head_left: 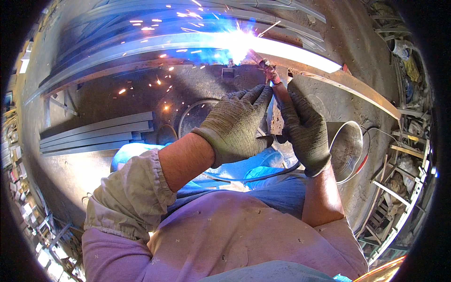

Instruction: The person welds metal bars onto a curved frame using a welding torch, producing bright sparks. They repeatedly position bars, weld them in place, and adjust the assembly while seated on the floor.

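A welding torch points up and away from me, its bent neck reaching a long metal bar. At its tip burns a blinding white-blue arc, and sparks fly mostly to the left. My gloved right hand is wrapped round the torch handle. My gloved left hand lies against the handle from the left, fingers together along it and thumb near its lower part; its grip is partly hidden. Glare hides the spot under the arc. Below the bar runs a rusty beam.
Stacked grey metal tubes lie at the left. A metal bucket stands right of my right hand. The dark torch cable loops over my lap. More metal bars lie beyond the beam; metal racks and clutter line the right.
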The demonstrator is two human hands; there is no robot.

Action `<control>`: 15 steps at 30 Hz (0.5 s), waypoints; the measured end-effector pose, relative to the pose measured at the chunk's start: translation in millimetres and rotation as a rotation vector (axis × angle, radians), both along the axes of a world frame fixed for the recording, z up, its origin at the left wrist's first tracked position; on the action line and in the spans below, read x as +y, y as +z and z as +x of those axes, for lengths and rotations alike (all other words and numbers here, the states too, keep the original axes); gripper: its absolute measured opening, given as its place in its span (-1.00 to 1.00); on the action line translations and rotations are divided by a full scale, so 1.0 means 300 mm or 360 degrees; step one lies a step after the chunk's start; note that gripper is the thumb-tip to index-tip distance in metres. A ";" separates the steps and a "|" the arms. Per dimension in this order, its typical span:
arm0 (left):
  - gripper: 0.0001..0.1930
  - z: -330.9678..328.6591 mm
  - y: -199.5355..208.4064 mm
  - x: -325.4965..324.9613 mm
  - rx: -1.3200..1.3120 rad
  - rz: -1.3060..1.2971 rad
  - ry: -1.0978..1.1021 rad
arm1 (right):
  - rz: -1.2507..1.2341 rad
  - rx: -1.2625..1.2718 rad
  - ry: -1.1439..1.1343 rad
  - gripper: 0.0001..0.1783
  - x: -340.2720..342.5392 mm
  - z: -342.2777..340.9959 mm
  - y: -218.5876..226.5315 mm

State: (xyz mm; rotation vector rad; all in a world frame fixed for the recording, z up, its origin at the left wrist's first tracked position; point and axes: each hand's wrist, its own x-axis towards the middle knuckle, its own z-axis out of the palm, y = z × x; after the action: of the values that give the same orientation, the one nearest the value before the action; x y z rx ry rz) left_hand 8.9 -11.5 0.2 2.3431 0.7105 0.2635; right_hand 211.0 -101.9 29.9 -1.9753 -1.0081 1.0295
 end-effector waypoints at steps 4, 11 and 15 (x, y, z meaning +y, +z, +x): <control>0.11 -0.006 0.016 0.000 0.0075 -0.0108 0.0027 | 0.0001 0.0072 -0.0019 -0.58 -0.001 -0.003 0.005; 0.11 -0.005 0.017 -0.007 0.0048 -0.0050 0.0029 | -0.0014 0.0058 0.0028 -0.57 0.003 -0.006 0.026; 0.10 -0.005 0.011 -0.007 0.0025 -0.0069 0.0023 | -0.0014 0.0032 0.0018 -0.57 0.001 -0.009 0.026</control>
State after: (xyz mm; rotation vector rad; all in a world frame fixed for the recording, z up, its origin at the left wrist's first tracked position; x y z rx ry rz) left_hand 7.5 -13.6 3.6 2.3022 0.7340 0.2341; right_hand 208.3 -101.8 37.5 -1.9649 -1.0064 1.0594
